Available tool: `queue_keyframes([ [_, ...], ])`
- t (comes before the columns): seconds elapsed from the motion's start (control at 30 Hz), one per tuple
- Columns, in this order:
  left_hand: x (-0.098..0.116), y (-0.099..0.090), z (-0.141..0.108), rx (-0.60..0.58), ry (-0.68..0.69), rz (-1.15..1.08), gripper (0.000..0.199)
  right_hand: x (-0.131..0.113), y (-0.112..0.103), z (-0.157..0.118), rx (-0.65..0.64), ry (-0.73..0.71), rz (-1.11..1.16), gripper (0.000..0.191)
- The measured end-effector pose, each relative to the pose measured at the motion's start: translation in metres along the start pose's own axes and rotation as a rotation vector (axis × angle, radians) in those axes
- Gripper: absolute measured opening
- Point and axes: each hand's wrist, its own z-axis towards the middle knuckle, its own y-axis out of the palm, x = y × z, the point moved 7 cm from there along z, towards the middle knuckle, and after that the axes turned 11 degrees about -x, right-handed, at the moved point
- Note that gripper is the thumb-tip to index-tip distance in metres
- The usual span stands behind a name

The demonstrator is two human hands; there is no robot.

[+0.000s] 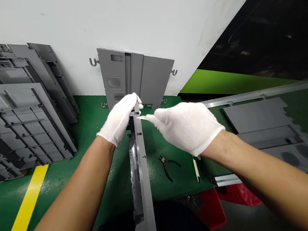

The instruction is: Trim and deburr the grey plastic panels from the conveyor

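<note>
A long grey plastic panel (143, 167) stands on edge, running from the bottom of the view up to my gloved hands. My left hand (123, 118), in a white glove, is wrapped round its far end. The white-gloved right hand (186, 127) is closed on a small blade (142, 117), whose pointed tip lies at the panel's upper edge, just right of my left fingers. The blade's handle is hidden in the glove. Below the right hand, black-handled pliers (167, 163) and a pale-handled tool (196, 169) lie on the green table (114, 184).
Several grey panels (45, 122) lean at the left. Another panel (150, 76) leans on the white wall (66, 22) ahead, between hooks. A conveyor at the right carries a grey panel (260, 119). Red bins (212, 208) stand below the table's front edge.
</note>
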Motion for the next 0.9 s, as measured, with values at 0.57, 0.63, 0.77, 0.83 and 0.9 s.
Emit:
queue_keyframes([
  [0.57,0.0026,0.0035,0.0032,-0.009,0.047,0.034,0.033,0.0056,0.0021,-0.0006,0.008,-0.004,0.056,0.066],
  [0.63,0.0032,0.004,0.0032,-0.011,0.037,0.049,0.033,0.0053,0.0023,-0.0013,0.007,-0.007,0.052,0.067],
  [0.77,0.0032,0.0047,0.0032,-0.016,0.019,0.062,0.033,0.0032,0.0009,-0.0044,0.004,0.009,-0.019,0.072],
  [0.83,0.0025,0.0052,0.0034,-0.026,0.011,0.062,0.031,0.002,-0.0003,-0.0062,-0.006,0.021,-0.064,0.071],
  [0.9,0.0018,0.0054,0.0038,-0.03,0.006,0.06,0.03,0.0011,-0.0015,-0.0076,-0.018,0.029,-0.102,0.07],
])
